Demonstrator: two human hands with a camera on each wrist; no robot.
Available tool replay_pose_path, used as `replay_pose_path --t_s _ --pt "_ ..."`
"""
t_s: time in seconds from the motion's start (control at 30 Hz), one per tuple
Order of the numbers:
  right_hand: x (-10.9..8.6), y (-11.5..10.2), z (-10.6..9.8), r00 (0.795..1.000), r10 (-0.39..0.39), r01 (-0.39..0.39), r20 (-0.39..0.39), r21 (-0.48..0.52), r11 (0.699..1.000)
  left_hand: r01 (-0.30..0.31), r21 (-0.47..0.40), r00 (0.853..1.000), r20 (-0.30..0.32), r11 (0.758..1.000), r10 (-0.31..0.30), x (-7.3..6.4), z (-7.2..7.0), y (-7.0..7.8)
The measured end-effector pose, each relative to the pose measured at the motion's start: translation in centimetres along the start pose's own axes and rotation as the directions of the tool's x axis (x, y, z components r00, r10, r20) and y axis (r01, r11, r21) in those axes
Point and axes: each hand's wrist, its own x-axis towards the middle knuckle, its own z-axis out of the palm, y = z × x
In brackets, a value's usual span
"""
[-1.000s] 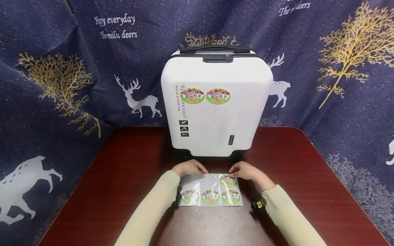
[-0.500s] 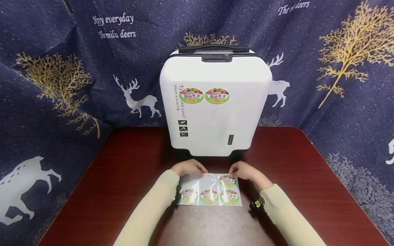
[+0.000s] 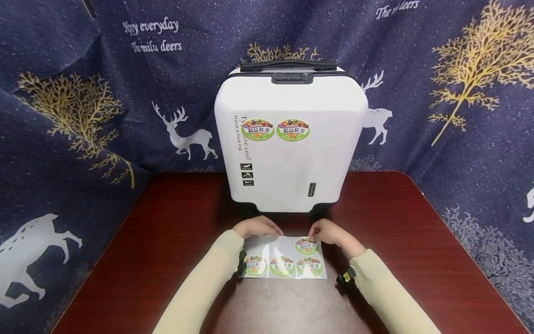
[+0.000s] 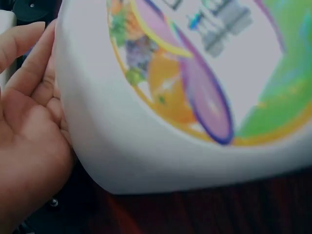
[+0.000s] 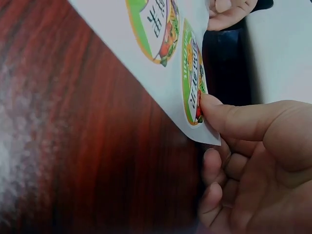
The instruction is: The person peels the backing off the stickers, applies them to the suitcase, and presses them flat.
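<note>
A glossy sticker sheet (image 3: 285, 278) bearing several oval fruit stickers lies near the table's middle, its far edge bent up. My right hand (image 3: 327, 231) pinches its far right corner; in the right wrist view the thumb (image 5: 239, 119) presses the sticker (image 5: 192, 78) there, with fingers curled behind. At the far edge, left of centre, is my left hand (image 3: 259, 226). In the left wrist view its fingers (image 4: 36, 68) reach behind the sheet's edge, and the thumb (image 4: 22, 41) stands off the sheet. The sheet's upper left and middle places hold no sticker.
A white suitcase (image 3: 288, 162) stands upright behind the sheet, with two of the same oval stickers (image 3: 293, 130) side by side on its front. The dark red table (image 3: 388, 222) extends around it. A blue patterned cloth (image 3: 167, 83) hangs behind.
My left fingertips have shifted slightly up and right along the sheet's far edge, with the thumb tip no longer showing on it. My right hand keeps its hold. The whole view drifts slightly.
</note>
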Motion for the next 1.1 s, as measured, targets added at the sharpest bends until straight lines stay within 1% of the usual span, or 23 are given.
replay_pose_path --t_s 0.13,0.2,0.37,0.43,0.5,0.57,0.73,0.9,1.1 --pt "0.0 0.1 -0.2 1.000 0.007 -0.007 0.004 0.024 1.000 0.004 0.047 1.000 -0.026 0.999 -0.003 0.0 0.2 0.7" --pt "0.0 0.2 -0.3 1.000 0.007 -0.008 0.011 0.029 1.000 -0.004 0.091 0.999 -0.045 0.996 0.008 -0.1 0.2 1.1" --pt "0.1 0.4 -0.4 1.000 0.007 -0.007 0.012 0.051 0.999 -0.026 0.218 0.993 -0.103 0.975 0.050 0.0 0.3 1.8" --pt "0.1 0.5 -0.4 1.000 0.006 -0.006 0.007 0.068 0.998 -0.032 0.247 0.991 -0.118 0.968 0.063 0.2 0.4 2.0" --pt "0.1 0.6 -0.3 1.000 0.002 -0.002 0.000 0.076 0.997 -0.041 0.249 0.990 -0.117 0.968 0.072 0.4 0.6 2.0" --pt "0.1 0.6 -0.2 1.000 0.004 -0.003 -0.005 0.091 0.996 -0.065 0.251 0.990 -0.106 0.966 0.094 0.7 0.9 2.1" --pt "0.1 0.9 -0.1 1.000 0.010 -0.008 -0.019 0.087 0.996 -0.117 0.245 0.987 -0.080 0.963 0.140 1.5 1.7 2.8" --pt "-0.1 0.7 0.0 0.999 0.028 -0.025 -0.027 0.096 0.995 -0.108 0.226 0.989 -0.072 0.968 0.127 2.0 2.6 3.2" --pt "-0.2 0.4 -0.1 0.999 0.041 -0.038 -0.022 0.111 0.993 -0.092 0.219 0.990 -0.080 0.971 0.112 2.1 2.8 3.5"
